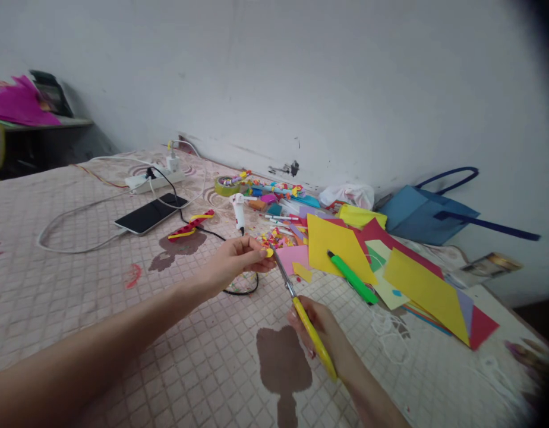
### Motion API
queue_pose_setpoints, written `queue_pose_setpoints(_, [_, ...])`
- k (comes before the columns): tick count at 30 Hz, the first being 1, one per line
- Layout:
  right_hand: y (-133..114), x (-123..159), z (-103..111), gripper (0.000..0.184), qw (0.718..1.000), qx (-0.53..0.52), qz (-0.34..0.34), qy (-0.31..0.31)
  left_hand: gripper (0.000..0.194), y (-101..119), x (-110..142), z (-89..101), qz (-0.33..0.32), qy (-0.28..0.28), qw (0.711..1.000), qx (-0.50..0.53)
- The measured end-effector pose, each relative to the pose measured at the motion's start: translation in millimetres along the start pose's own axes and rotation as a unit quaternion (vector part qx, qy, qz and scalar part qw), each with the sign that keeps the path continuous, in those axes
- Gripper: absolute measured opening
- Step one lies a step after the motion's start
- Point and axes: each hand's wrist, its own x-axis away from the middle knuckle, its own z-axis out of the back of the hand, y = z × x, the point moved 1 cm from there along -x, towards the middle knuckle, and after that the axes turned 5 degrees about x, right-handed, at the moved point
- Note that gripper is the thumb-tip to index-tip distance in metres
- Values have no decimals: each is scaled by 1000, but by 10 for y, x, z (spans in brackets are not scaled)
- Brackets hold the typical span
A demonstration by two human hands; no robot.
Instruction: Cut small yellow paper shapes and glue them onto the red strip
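Note:
Between the thumb and fingers of my left hand (241, 258) is a small yellow paper piece (269, 252). My right hand (321, 330) is closed around the yellow handles of a pair of scissors (296, 297). The blades point away from me, and their tips are right beside the yellow piece; I cannot tell whether they touch it. Just beyond lie many tiny colored paper scraps (278, 239), a pink paper sheet (293, 259) and a small yellow offcut (302, 271). Behind my left hand stands a white glue gun (239, 213).
A green cutter knife (352, 277) rests on yellow paper (334, 244) at right, near more colored sheets and white string (390, 333). A blue bag (428, 214) stands against the wall. Leftward are a phone (152, 215), a power strip (156, 178) and loose cables. A tape roll (227, 186) lies behind.

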Motion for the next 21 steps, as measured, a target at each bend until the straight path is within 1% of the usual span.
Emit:
queue_pose_setpoints(2, [20, -10, -10, 31, 1000, -7, -4, -4, 21, 4, -12, 21, 1, -7, 1000, -2])
queue_pose_setpoints(4, [34, -31, 8, 32, 1000, -2, 1, 6, 21, 8, -24, 44, 0, -6, 1000, -11])
queue_pose_setpoints(6, [51, -67, 72, 32, 999, 21, 8, 33, 21, 8, -32, 66, 9, -2, 1000, -29])
queue_pose_setpoints(8, [84, -116, 180, 31, 994, 78, 9, 77, 22, 0, -34, 77, 38, -3, 997, -65])
queue_pose_setpoints(10, [140, -172, 314, 29, 973, 189, -1, 130, 24, -16, -27, 72, 75, -13, 991, -110])
queue_pose_setpoints(12, [222, -225, 442, 29, 929, 326, -33, 174, 26, -38, -10, 51, 103, -26, 984, -146])
queue_pose_setpoints(13, [271, -249, 497, 30, 905, 375, -50, 192, 27, -49, -1, 38, 113, -33, 981, -156])
queue_pose_setpoints(14, [321, -270, 543, 31, 888, 410, -57, 202, 28, -60, 10, 24, 121, -39, 979, -160])
queue_pose_setpoints(15, [370, -288, 579, 33, 876, 433, -56, 205, 29, -69, 19, 12, 129, -45, 977, -161])
queue_pose_setpoints(18, [475, -315, 648, 35, 858, 472, -42, 199, 28, -87, 42, -12, 144, -54, 975, -158])
queue_pose_setpoints(21, [441, -296, 668, 32, 849, 479, -15, 221, 26, -104, 53, -21, 150, -68, 974, -155])
